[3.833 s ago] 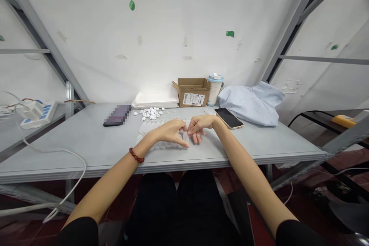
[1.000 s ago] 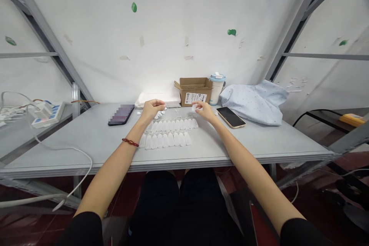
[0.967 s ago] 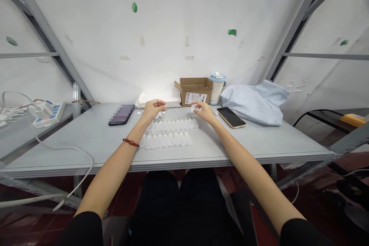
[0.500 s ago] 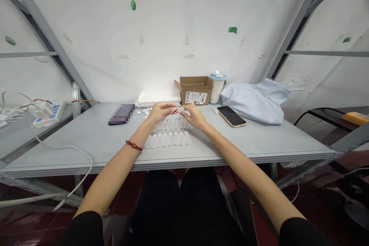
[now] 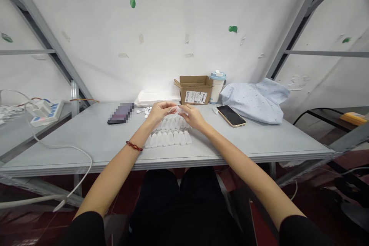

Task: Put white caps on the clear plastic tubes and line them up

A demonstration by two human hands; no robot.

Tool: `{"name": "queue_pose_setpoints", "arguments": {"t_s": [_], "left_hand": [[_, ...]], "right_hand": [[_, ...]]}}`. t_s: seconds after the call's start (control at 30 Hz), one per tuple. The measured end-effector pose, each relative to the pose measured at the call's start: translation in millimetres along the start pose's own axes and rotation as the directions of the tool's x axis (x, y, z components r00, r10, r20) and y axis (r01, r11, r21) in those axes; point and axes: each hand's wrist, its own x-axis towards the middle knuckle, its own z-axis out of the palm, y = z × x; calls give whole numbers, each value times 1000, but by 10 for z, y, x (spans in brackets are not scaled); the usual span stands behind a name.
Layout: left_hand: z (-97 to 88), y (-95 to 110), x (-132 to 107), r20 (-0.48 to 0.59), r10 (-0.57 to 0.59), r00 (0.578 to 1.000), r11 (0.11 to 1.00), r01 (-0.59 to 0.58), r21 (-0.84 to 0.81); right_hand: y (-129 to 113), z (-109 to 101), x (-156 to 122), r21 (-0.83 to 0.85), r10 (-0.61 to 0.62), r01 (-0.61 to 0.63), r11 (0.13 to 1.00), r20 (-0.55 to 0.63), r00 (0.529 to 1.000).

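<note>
My left hand (image 5: 159,113) is closed in a pinch on a thin white strip (image 5: 172,109), held just above the table. Facing it, my right hand (image 5: 193,117) has thumb and fingers pinched on a small whitish translucent piece, mostly covered by the fingertips. The two sets of fingertips nearly meet. Below them lie two rows of frosted white, elongated oval pieces, a back row (image 5: 168,124) partly hidden by my hands and a front row (image 5: 168,139) with cord-like bits along its top. Small white pieces (image 5: 147,111) are scattered beyond my left hand.
Along the wall stand a white tray (image 5: 157,99), an open cardboard box (image 5: 196,91) and a lidded cup (image 5: 216,88). A phone (image 5: 231,116) and pale blue cloth (image 5: 253,102) lie right, a dark blurred item (image 5: 121,113) left. A white cable (image 5: 83,150) crosses the left edge.
The fingertips of both hands have come slightly closer together, my right hand shifting a little left. The white strip's angle has changed a little. The rows on the table stay put.
</note>
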Motion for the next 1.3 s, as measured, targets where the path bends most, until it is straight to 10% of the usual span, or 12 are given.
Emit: {"name": "queue_pose_setpoints", "arguments": {"t_s": [1.3], "left_hand": [[25, 57, -53, 34, 16, 999, 954, -26, 300]], "right_hand": [[-86, -48, -13, 19, 1, -1, 1000, -9, 1000]]}}
